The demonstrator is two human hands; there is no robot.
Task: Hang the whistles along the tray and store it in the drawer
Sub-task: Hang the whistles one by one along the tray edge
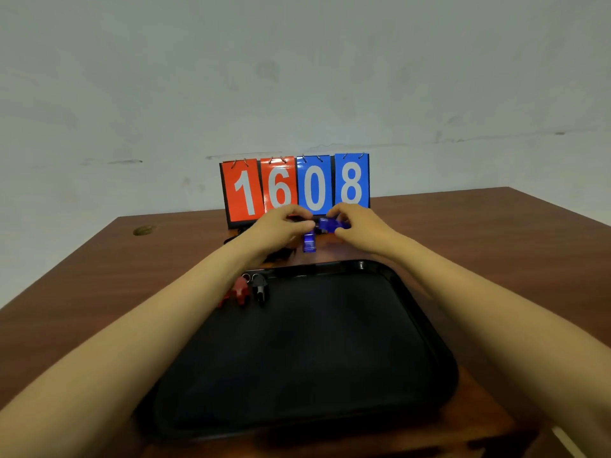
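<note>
Beyond the far edge of the tray, near the middle of the table, both hands meet close in front of the score board. The left hand has its fingers curled and seems to pinch the top of the hanging blue whistle, which points down toward the table. The right hand grips the level blue whistle between thumb and curled fingers. The two whistles touch each other, and I cannot tell if they are joined or only tangled.

On the far left corner of the tray, a red whistle and a black whistle hang already by their rings on the rim, just beside each other. Under the left wrist lies a dark heap, too blurred to name.

The step in hand is, I judge, to free one blue whistle. To do it well, the hands should pull apart slowly, not twist, so that no ring bends. Then one whistle should go to the far rim, just beside the black one, with its ring hooked over the edge.

Both forearms reach straight forward over the tray, almost parallel, with the wrists turned inward and held low above the table.
</note>
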